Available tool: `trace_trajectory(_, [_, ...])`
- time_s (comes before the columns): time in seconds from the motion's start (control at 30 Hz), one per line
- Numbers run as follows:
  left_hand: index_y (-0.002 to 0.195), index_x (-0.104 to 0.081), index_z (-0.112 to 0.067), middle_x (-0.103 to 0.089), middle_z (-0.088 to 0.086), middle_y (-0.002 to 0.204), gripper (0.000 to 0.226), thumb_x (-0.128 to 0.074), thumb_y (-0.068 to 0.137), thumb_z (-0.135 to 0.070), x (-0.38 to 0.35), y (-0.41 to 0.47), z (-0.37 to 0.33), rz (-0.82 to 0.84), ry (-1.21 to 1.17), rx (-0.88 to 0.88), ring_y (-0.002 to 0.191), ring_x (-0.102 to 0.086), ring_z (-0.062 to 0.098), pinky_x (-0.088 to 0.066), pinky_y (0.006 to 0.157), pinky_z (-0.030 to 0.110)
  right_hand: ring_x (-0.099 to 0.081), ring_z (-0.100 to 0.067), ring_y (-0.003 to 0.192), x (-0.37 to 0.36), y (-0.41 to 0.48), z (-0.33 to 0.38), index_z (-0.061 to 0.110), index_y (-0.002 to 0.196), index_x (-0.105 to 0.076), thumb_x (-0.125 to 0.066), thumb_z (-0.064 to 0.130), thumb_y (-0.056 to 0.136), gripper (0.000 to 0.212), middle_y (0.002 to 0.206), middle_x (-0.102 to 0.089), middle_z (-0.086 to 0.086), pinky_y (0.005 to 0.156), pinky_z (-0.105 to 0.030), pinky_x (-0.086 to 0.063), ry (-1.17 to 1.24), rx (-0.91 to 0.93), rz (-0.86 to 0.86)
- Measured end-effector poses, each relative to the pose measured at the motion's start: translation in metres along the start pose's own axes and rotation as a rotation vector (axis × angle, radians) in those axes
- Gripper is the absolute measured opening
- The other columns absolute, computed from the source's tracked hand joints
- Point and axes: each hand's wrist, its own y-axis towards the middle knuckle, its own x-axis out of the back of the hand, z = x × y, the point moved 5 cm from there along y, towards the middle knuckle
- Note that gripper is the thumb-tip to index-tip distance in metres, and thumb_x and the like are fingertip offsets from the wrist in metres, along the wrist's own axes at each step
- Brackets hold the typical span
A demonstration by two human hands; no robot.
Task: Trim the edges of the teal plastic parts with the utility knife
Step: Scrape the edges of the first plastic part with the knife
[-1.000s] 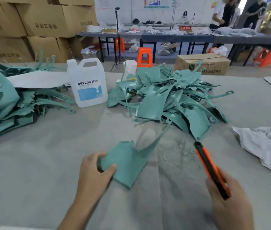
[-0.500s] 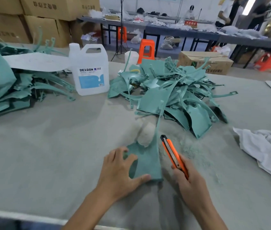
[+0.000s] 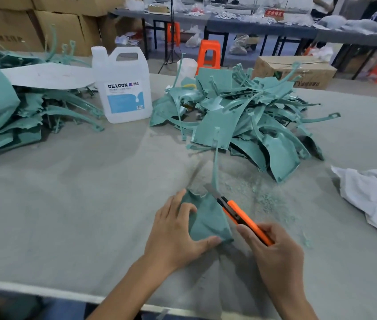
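Observation:
A teal plastic part [image 3: 207, 219] stands on the grey table near its front edge, with a thin curved strip rising from its top right. My left hand [image 3: 176, 229] holds it, fingers over its left side and thumb along its bottom edge. My right hand [image 3: 273, 248] grips an orange and black utility knife [image 3: 240, 214]. The knife's bare blade lies against the part's upper right edge, at the foot of the strip. A big heap of teal parts [image 3: 247, 121] lies behind. Another heap [image 3: 9, 107] lies at the far left.
A white DEXCON jug [image 3: 123, 86] stands between the two heaps. A crumpled white cloth [image 3: 372, 195] lies at the right. Teal shavings [image 3: 266, 195] dust the table right of the knife. Cardboard boxes, orange stools and a long bench stand beyond the table.
My left hand has turned the part upright and drawn it closer. My right hand has brought the knife in from the right, and its blade now lies on the part's upper right edge.

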Motion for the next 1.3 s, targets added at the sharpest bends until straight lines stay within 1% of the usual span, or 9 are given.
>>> trace_trajectory(0.13, [0.096, -0.045, -0.029, -0.033, 0.0, 0.156, 0.074, -0.049, 0.061, -0.093, -0.001, 0.0, 0.001, -0.029, -0.027, -0.003, 0.145, -0.026, 0.018, -0.024, 0.111, 0.033, -0.061, -0.003, 0.058, -0.004, -0.002, 0.01, 0.035, 0.074, -0.061, -0.075, 0.065, 0.069, 0.034, 0.06, -0.064, 0.017, 0.055, -0.023, -0.043, -0.132, 0.043, 0.034])
trace_trajectory(0.23, [0.092, -0.043, -0.029, -0.032, 0.0, 0.156, 0.07, -0.051, 0.06, -0.091, -0.003, 0.0, 0.0, -0.032, -0.038, 0.009, 0.144, -0.024, 0.018, -0.021, 0.109, 0.03, -0.068, -0.023, 0.07, -0.006, -0.006, 0.017, 0.035, 0.083, -0.067, -0.074, 0.057, 0.076, 0.024, 0.07, -0.068, 0.01, 0.059, -0.033, -0.046, -0.262, 0.127, 0.022])
trace_trajectory(0.37, [0.091, -0.043, -0.028, -0.03, 0.001, 0.157, 0.068, -0.054, 0.062, -0.088, -0.004, 0.001, -0.003, -0.03, -0.072, 0.018, 0.146, -0.021, 0.018, -0.023, 0.114, 0.032, -0.07, -0.031, 0.072, -0.009, -0.01, 0.025, 0.031, 0.091, -0.075, -0.077, 0.048, 0.08, 0.02, 0.078, -0.071, 0.003, 0.057, -0.038, -0.051, -0.343, 0.226, -0.012])
trace_trajectory(0.53, [0.091, -0.043, -0.027, -0.031, 0.004, 0.157, 0.067, -0.054, 0.064, -0.087, -0.003, 0.0, -0.004, -0.031, -0.078, 0.015, 0.148, -0.021, 0.021, -0.027, 0.117, 0.038, -0.067, -0.03, 0.062, -0.008, -0.01, 0.026, 0.027, 0.086, -0.074, -0.083, 0.031, 0.078, 0.012, 0.07, -0.067, 0.003, 0.052, -0.037, -0.05, -0.355, 0.265, -0.025])
trace_trajectory(0.7, [0.09, -0.04, -0.029, -0.029, 0.003, 0.159, 0.068, -0.05, 0.064, -0.091, -0.003, 0.0, -0.005, -0.031, -0.068, 0.021, 0.147, -0.021, 0.021, -0.025, 0.116, 0.036, -0.064, -0.027, 0.059, -0.012, -0.01, 0.025, 0.025, 0.082, -0.072, -0.083, 0.022, 0.076, 0.013, 0.066, -0.063, 0.004, 0.051, -0.038, -0.051, -0.341, 0.276, -0.005])
trace_trajectory(0.83, [0.089, -0.04, -0.03, -0.027, 0.002, 0.16, 0.068, -0.048, 0.064, -0.092, -0.003, -0.001, -0.004, -0.031, -0.071, 0.022, 0.148, -0.019, 0.022, -0.022, 0.117, 0.035, -0.065, -0.022, 0.064, -0.011, -0.01, 0.026, 0.028, 0.089, -0.075, -0.084, 0.022, 0.077, 0.017, 0.071, -0.066, 0.007, 0.055, -0.029, -0.046, -0.317, 0.296, 0.017])
trace_trajectory(1.03, [0.087, -0.04, -0.03, -0.025, 0.001, 0.161, 0.066, -0.052, 0.065, -0.09, -0.004, -0.001, -0.003, -0.018, -0.095, 0.023, 0.149, -0.015, 0.02, -0.021, 0.119, 0.035, -0.057, -0.011, 0.06, -0.012, -0.008, 0.021, 0.032, 0.092, -0.074, -0.083, 0.023, 0.078, 0.019, 0.068, -0.061, 0.012, 0.057, -0.022, -0.041, -0.263, 0.316, 0.024])
trace_trajectory(1.13, [0.086, -0.04, -0.03, -0.025, 0.001, 0.161, 0.063, -0.055, 0.065, -0.088, -0.004, -0.001, -0.002, -0.013, -0.117, 0.026, 0.149, -0.014, 0.019, -0.022, 0.119, 0.035, -0.056, -0.012, 0.068, -0.012, -0.009, 0.022, 0.033, 0.092, -0.072, -0.076, 0.029, 0.083, 0.011, 0.067, -0.058, 0.013, 0.059, -0.021, -0.039, -0.246, 0.356, 0.032])
trace_trajectory(1.3, [0.085, -0.04, -0.029, -0.025, 0.002, 0.162, 0.063, -0.055, 0.063, -0.087, -0.005, -0.001, -0.002, -0.014, -0.132, 0.03, 0.149, -0.014, 0.018, -0.021, 0.121, 0.035, -0.053, -0.01, 0.056, -0.013, -0.007, 0.02, 0.03, 0.095, -0.074, -0.081, 0.024, 0.081, 0.017, 0.066, -0.057, 0.011, 0.052, -0.022, -0.037, -0.276, 0.31, 0.016])
